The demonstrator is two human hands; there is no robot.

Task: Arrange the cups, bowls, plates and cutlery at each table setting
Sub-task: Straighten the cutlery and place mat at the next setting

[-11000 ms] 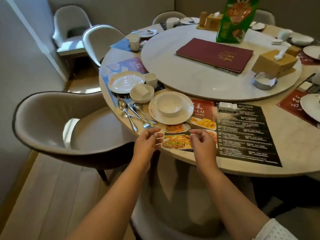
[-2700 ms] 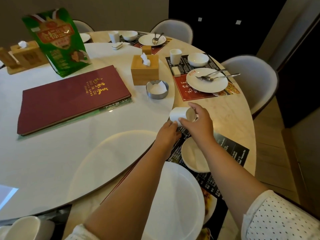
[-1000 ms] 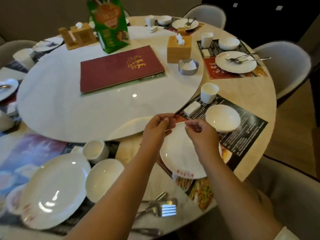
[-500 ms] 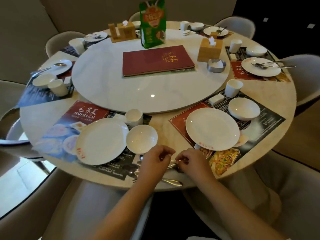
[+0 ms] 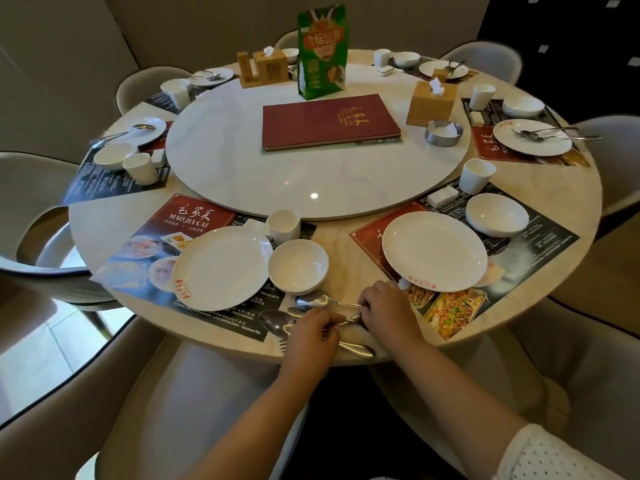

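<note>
Several steel spoons and forks (image 5: pixel 277 322) lie bunched at the table's near edge, between two settings. My left hand (image 5: pixel 313 334) rests over them with curled fingers on the handles. My right hand (image 5: pixel 386 308) pinches the handle of the upper spoon (image 5: pixel 311 301). The left setting has a white plate (image 5: pixel 221 266), a bowl (image 5: pixel 298 266) and a cup (image 5: pixel 283 225). On the right setting sit a plate (image 5: pixel 434 251), a bowl (image 5: pixel 497 214) and a cup (image 5: pixel 478 174).
A white turntable (image 5: pixel 242 161) fills the table's middle, carrying a maroon menu (image 5: pixel 329 121), a green bag (image 5: pixel 322 51), a wooden tissue box (image 5: pixel 431 102) and a steel ashtray (image 5: pixel 443 131). Further settings ring the far side. Padded chairs (image 5: pixel 214 403) surround the table.
Both hands have stayed on the cutlery at the near edge; the upper spoon now shows clear of the pile, its handle in my right fingers. The view pulled back slightly.
</note>
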